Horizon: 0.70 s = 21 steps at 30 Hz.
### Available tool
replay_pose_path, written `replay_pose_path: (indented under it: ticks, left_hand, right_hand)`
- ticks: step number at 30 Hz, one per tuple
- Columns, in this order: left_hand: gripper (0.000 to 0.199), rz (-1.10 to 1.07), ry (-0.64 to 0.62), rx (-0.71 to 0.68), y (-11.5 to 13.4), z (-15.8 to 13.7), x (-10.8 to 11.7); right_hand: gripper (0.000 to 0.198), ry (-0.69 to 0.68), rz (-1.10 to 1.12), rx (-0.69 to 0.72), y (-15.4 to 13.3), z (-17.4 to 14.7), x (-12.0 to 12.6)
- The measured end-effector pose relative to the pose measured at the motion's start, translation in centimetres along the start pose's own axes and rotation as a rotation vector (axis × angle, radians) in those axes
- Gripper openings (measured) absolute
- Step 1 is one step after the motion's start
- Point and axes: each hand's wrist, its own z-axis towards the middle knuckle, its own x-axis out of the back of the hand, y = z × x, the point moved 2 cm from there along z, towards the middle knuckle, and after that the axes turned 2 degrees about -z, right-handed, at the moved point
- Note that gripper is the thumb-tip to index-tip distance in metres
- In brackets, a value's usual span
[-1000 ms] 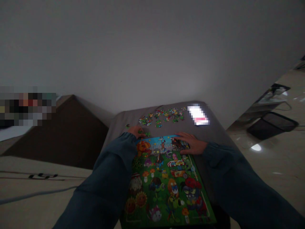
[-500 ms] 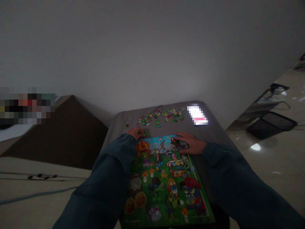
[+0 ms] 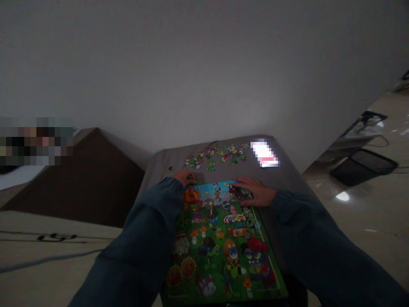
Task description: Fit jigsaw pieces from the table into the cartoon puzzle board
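A brightly coloured jigsaw board (image 3: pixel 220 247), printed with cartoon plants and zombies on green, lies flat in front of me. Just past its far left corner is my left hand (image 3: pixel 183 177), its fingers curled closed around a small dark green puzzle piece (image 3: pixel 191 177). Another green piece (image 3: pixel 198 181) lies beside those fingers, partly covered. My right hand (image 3: pixel 257 192) rests flat on the far right corner of the board with fingers spread, holding nothing. Several loose puzzle pieces (image 3: pixel 234 153) are scattered beyond the board on the grey cloth.
A grey cloth (image 3: pixel 153 168) covers the surface, which meets a pale wall (image 3: pixel 204 76). A lit phone-like screen (image 3: pixel 265 153), blurred out, lies at the far right. On the left stands a brown-topped cabinet (image 3: pixel 83 179); a black basket (image 3: pixel 364 168) is on the floor at right.
My left hand has shifted slightly to the right, and its fingers now cover more of the small green pieces. The right hand and the board have stayed in place.
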Motion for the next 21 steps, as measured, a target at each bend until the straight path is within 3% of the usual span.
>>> replay_pose_path:
  ticks: [21]
  left_hand:
    - [0.03, 0.013, 0.018, 0.004, -0.75, 0.46, -0.44]
  right_hand:
    - [0.086, -0.006, -0.016, -0.015, 0.15, 0.01, -0.13]
